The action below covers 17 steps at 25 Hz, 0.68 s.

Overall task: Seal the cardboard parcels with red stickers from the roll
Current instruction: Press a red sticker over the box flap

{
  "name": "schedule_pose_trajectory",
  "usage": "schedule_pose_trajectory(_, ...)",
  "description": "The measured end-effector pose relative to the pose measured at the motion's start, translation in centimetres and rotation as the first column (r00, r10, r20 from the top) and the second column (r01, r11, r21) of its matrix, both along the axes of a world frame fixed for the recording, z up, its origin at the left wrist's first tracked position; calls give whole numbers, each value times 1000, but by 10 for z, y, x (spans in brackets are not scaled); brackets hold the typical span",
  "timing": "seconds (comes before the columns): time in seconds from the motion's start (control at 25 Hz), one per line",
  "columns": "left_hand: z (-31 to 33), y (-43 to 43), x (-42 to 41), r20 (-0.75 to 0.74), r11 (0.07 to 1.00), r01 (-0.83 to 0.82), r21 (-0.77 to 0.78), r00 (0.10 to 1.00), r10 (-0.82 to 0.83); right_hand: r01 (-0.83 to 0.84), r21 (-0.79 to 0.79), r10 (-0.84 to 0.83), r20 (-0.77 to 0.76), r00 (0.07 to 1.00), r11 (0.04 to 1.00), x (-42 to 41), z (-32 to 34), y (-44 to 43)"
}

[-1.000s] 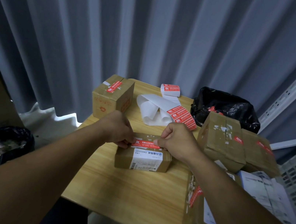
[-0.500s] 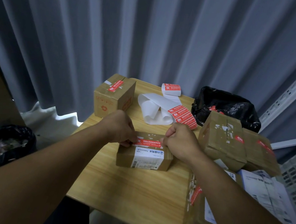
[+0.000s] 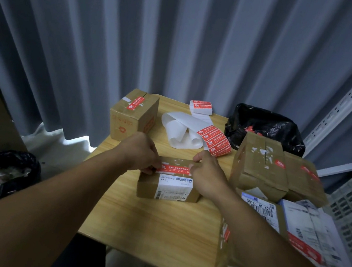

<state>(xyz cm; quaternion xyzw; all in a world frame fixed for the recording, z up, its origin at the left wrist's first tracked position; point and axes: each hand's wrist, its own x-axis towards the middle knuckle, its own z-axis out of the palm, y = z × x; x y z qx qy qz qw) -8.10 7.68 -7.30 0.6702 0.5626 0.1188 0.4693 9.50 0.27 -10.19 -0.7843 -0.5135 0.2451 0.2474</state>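
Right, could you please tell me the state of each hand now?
Left hand: pinches the left end of the red sticker on the parcel.
Right hand: touches its right end; grip unclear.

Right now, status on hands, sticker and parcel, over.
Hands: left hand and right hand each hold one end of the red sticker. Sticker lies across the small parcel top, above its white label. Nothing in the way.

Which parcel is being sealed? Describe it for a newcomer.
On the wooden table, look mid-table, before the sticker roll. The low parcel has a white label on its near face; only it has the left hand and right hand holding a red sticker across its top.
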Motion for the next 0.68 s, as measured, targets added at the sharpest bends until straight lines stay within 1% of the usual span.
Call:
schedule_pose_trajectory(0.16,-1,-1,-2,44,1000,-13,-8,999,14,44,34,-49,167,985,998,-15,-6,-5)
schedule_pose_trajectory(0.36,-4,1,-5,126,997,-36,-61,991,44,129,50,-137,230,964,990,-31,-5,-6)
schedule_pose_trajectory(0.56,-6,3,-10,228,984,-119,-129,963,146,200,89,-219,428,877,976,-50,-9,-2)
schedule_pose_trajectory(0.68,-7,4,-12,259,981,-129,-144,952,163,197,119,-231,483,845,973,-61,-10,2)
